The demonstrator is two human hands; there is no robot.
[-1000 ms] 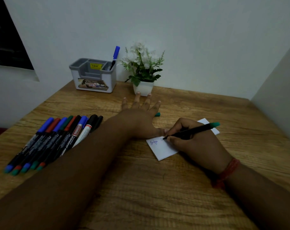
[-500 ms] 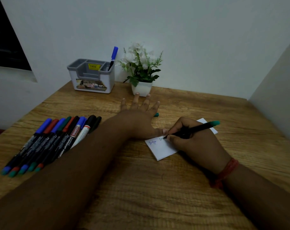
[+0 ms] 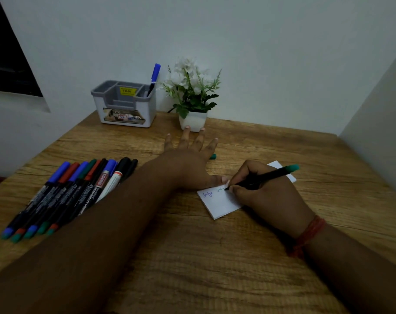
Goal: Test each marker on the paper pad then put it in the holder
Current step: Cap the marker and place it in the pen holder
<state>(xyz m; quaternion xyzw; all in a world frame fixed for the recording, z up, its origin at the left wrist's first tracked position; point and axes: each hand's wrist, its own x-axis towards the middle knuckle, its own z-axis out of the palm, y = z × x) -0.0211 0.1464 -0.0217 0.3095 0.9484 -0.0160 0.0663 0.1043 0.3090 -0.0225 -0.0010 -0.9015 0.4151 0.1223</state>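
The holder (image 3: 124, 105) stands at the table's (image 3: 192, 257) back edge, a potted plant (image 3: 192, 98) just to its right. A row of markers (image 3: 68, 193) lies at the left, the paper pad (image 3: 217, 202) at the right.

I judge this a home desk nook: wooden desk (image 3: 192, 257), potted plant (image 3: 192, 98), pen holder (image 3: 124, 109) (price sticker on).

Single head cam, worn high, angled fwd and down. Close over the wooden desk (image 3: 192, 257); far wall (image 3: 260, 53) fills top.
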